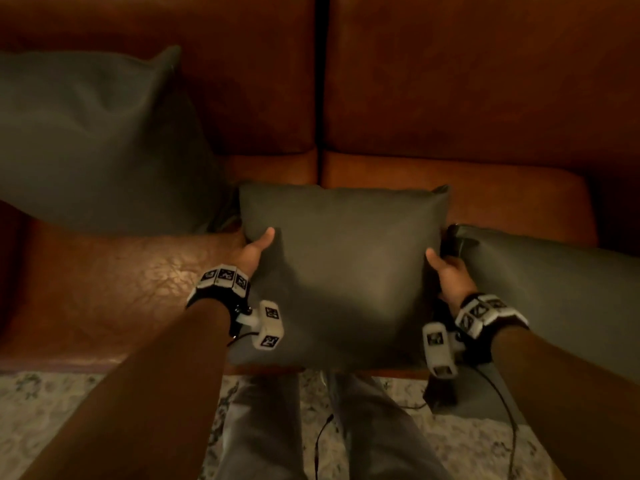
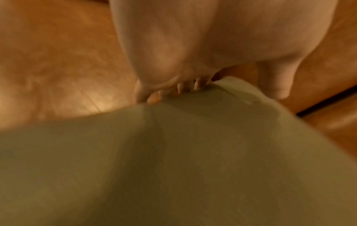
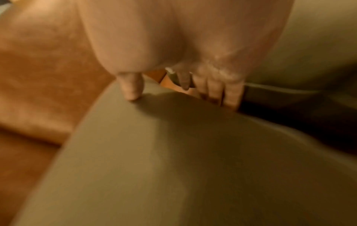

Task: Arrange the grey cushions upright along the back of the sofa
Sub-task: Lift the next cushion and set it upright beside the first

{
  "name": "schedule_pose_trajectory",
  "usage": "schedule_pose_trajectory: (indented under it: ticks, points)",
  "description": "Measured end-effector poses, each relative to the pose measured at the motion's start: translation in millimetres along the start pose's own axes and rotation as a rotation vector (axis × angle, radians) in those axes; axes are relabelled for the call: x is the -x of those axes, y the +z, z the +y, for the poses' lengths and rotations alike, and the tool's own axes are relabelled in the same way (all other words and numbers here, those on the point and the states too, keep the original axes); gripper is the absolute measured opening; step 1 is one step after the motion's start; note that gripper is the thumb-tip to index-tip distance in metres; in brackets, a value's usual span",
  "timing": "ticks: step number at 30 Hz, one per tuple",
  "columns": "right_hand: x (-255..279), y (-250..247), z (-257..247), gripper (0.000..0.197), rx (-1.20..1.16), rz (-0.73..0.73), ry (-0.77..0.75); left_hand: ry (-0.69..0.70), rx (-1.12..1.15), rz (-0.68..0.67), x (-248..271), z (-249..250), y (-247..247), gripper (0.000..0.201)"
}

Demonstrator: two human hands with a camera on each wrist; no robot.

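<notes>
A grey cushion [image 1: 346, 268] is held over the middle of the brown sofa seat [image 1: 104, 292]. My left hand [image 1: 254, 249] grips its left edge, thumb on top and fingers curled underneath. My right hand [image 1: 446, 268] grips its right edge the same way. The left wrist view shows my left hand [image 2: 173, 90] curled round the cushion [image 2: 173, 160]; the right wrist view shows my right hand [image 3: 177, 91] pinching the cushion [image 3: 173, 160]. A second grey cushion [image 1: 93, 140] stands upright against the sofa back [image 1: 467, 74] at the left. A third grey cushion [image 1: 554, 292] lies at the right.
The sofa back has two sections with a dark gap [image 1: 320, 98] between them. A patterned rug [image 1: 52, 427] covers the floor before the sofa. My legs in grey trousers [image 1: 270, 431] stand at its front edge. A thin black cable [image 1: 509, 427] hangs from my right wrist.
</notes>
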State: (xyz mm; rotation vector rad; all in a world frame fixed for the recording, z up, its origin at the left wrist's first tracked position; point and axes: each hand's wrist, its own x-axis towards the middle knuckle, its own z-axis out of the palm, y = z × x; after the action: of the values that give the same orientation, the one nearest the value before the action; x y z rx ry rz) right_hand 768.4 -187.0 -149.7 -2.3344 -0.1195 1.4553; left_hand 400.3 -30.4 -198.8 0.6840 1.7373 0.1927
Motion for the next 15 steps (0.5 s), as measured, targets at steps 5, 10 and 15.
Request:
schedule_pose_trajectory:
  ticks: [5, 10, 15]
  points:
    - [31, 5, -63, 0.084, -0.214, -0.109, -0.14, 0.04, 0.095, 0.009, 53, 58, 6, 0.109]
    - [84, -6, -106, 0.065, -0.375, -0.065, -0.408, 0.405, 0.332, 0.08, 110, 115, -4, 0.046]
    - [61, 2, -151, 0.073, -0.346, -0.052, -0.49, 0.552, 0.326, 0.088, 111, 157, -9, 0.041]
